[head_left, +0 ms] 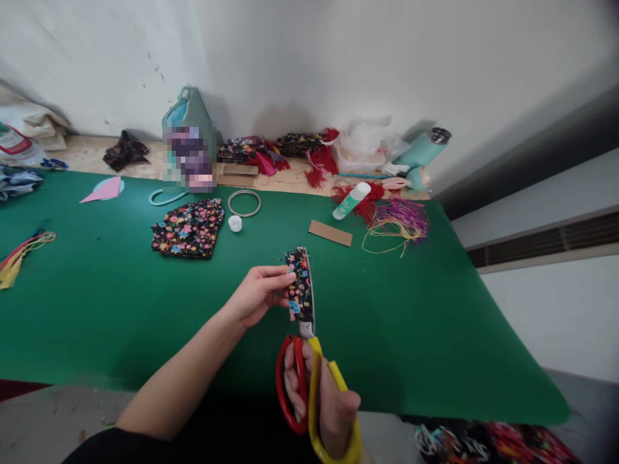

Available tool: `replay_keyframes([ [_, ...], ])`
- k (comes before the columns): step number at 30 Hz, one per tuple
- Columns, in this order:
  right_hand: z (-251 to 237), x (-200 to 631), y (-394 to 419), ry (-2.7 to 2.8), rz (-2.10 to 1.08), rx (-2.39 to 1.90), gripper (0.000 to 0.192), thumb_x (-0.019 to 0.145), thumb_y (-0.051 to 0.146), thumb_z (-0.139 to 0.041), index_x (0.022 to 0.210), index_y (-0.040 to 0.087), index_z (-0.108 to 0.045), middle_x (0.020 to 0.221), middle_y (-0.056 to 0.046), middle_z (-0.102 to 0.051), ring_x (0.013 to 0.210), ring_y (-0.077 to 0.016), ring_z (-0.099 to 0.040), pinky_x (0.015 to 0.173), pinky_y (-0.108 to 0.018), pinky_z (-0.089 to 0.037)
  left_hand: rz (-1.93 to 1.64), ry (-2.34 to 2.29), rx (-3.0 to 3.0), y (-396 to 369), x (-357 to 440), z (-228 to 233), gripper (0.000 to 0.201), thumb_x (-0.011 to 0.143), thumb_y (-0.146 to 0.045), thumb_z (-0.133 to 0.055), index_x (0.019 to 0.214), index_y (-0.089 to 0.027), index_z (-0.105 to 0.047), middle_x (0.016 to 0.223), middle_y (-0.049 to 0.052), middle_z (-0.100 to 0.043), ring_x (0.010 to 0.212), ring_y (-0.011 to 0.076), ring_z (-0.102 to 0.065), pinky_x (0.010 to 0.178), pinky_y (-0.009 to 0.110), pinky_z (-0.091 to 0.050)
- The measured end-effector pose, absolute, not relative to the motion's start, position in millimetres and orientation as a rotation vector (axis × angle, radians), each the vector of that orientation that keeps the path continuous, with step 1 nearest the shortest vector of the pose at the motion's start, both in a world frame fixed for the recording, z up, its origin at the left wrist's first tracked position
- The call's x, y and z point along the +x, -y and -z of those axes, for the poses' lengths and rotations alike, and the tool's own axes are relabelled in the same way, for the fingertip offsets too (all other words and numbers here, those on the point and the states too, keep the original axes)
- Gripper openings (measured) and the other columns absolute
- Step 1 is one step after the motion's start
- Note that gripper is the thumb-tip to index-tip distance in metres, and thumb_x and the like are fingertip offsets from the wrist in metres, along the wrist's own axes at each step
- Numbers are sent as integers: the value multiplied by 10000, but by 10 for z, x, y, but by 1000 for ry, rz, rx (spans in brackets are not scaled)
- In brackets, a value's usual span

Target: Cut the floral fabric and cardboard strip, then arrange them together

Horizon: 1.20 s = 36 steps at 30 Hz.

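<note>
Your left hand (pixel 256 296) pinches a floral strip (pixel 300 283) upright above the near middle of the green mat (pixel 120 309). Your right hand (pixel 324 406) is closed through the scissors (pixel 309 361) handles, blade along the strip. Far off lie fabric (pixel 188 229), a hoop (pixel 244 203) and a white wall (pixel 338 58).

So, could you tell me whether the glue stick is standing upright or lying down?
Lying down: the glue stick rests on its side on the green mat.
</note>
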State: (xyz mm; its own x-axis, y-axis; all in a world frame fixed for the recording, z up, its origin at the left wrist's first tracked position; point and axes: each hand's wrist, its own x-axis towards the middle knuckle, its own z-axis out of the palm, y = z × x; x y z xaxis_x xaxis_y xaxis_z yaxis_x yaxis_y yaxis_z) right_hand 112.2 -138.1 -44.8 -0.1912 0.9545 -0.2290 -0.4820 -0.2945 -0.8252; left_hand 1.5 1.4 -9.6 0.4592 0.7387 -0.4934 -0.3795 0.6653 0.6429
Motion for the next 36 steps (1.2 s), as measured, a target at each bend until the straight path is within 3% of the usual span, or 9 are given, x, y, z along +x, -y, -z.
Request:
replay_keyframes([
  [9, 386, 1150, 1388, 758, -1691, -992, 895, 516, 982, -316, 869, 195, -552, 589, 32, -458, 384, -74, -333, 302, -212, -380, -708, -830, 511, -8, -1, 114, 332, 588, -304, -839, 783, -71, -706, 620, 26, -625, 483, 78, -560, 449, 193, -483],
  [16, 299, 1181, 1433, 819, -1638, -1246, 628, 747, 831, -385, 834, 220, -495, 556, 51, -446, 398, -74, -355, 347, -197, -352, -700, -848, 528, -2, 19, 138, 364, 564, -326, -849, 776, -67, -706, 619, 27, -624, 481, 77, -560, 447, 190, -489],
  [22, 352, 1204, 1410, 842, -1534, -1418, 660, 670, 845, -487, 761, 192, -498, 543, 70, -421, 360, -39, -315, 315, -178, -306, -695, -858, 534, 2, 16, 140, 355, 565, -318, -848, 771, -64, -709, 630, 32, -630, 495, 77, -565, 460, 187, -479],
  [26, 313, 1225, 1337, 777, -1666, -1429, 678, 606, 862, -529, 753, 204, -456, 515, 94, -401, 319, -22, -291, 293, -166, -279, -719, -854, 525, 11, 28, 140, 322, 582, -291, -838, 777, -67, -713, 646, 36, -639, 518, 83, -567, 478, 194, -469],
  [29, 265, 1220, 1290, 710, -1669, -1407, 673, 608, 867, -516, 730, 213, -420, 479, 104, -399, 295, -18, -292, 289, -154, -270, -783, -826, 478, 7, 53, 145, 290, 615, -259, -820, 807, -71, -711, 703, 45, -659, 567, 90, -580, 535, 211, -488],
  [33, 234, 1221, 1264, 660, -1627, -1358, 646, 631, 842, -533, 678, 211, -404, 453, 106, -388, 285, -9, -269, 280, -136, -240, -863, -786, 390, -23, 45, 144, 190, 691, -217, -760, 813, -99, -675, 688, 27, -643, 508, 85, -546, 454, 199, -435],
  [36, 238, 1228, 1268, 642, -1608, -1360, 631, 649, 824, -543, 703, 205, -432, 455, 101, -405, 290, -10, -269, 282, -138, -251, -873, -763, 306, -47, 13, 126, 113, 755, -136, -672, 858, -92, -662, 694, 32, -625, 527, 89, -551, 490, 201, -455],
])
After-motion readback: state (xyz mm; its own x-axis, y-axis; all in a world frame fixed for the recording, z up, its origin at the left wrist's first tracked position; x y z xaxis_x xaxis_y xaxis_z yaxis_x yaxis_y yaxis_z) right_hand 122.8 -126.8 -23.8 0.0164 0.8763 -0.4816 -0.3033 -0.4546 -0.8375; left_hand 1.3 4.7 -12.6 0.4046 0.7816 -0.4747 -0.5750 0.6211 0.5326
